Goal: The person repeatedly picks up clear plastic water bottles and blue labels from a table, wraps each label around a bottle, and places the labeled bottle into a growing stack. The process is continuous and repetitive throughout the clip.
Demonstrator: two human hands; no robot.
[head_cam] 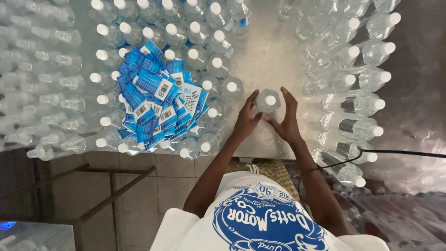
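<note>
A pale, smooth metal surface (272, 56) carries nearly everything here, and most of it is crowded with clear plastic water bottles with white caps (204, 51), standing upright in a dense cluster on the left and centre, while more of the same bottles lie on their sides in a stack (357, 102) along the right. As far as I can see, none of them wears a label. On top of the standing cluster rests a loose heap of blue-and-white printed paper labels (155, 100), so the labelling looks barely begun, with the whole supply waiting. In the bare patch near the front edge stands a single clear plastic bottle with a white cap (269, 100), upright and set apart from the others. The left hand (247, 118) and the right hand (286, 116) cup it from either side, fingers spread and curved around its body, touching it in a loose two-handed grip rather than a tight pinch.
</note>
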